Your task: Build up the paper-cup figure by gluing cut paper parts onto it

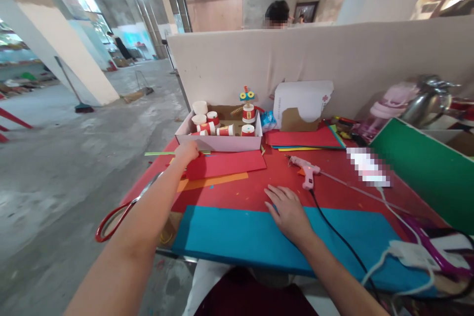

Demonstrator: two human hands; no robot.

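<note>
My left hand (188, 152) reaches to the front of a white cardboard box (218, 143), its fingers curled at the edge of a folded red paper sheet (225, 164). What those fingers hold, if anything, is hidden. Paper cups (225, 131) lie and stand in the box, beside a cup figure with yellow round eyes (248, 112). Palm down, my right hand (287, 209) rests with fingers spread at the back edge of a blue board (229, 232). A pink glue gun (306, 170) lies beyond it. Red-handled scissors (129, 203) lie by my left forearm.
Coloured paper sheets (303, 138) are stacked at the back, before a torn white carton (301, 103). A green panel (425, 173), a pink bottle (392, 106) and a metal kettle (429, 101) stand on the right. Cables and a white power strip (414, 255) lie near right.
</note>
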